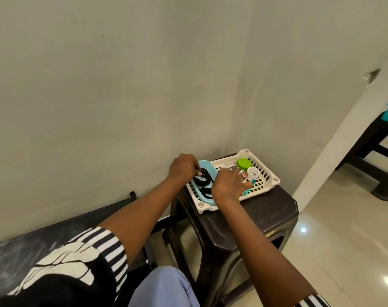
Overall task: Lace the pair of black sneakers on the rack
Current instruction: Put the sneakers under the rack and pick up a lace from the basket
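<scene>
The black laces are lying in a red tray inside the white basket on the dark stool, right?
Not quite: the tray is light blue, not red. The head view shows the black laces lying in it, inside the white basket on the dark stool.

I see black laces coiled in a light blue tray, which sits in a cream slotted basket. In that basket I make out a lime-green lid and a white cup. The stool underneath is dark brown. My sleeve shows black-and-white stripes, with a white print on black further up. The trousers are pale blue, the wall grey-green, the floor glossy cream.
</scene>
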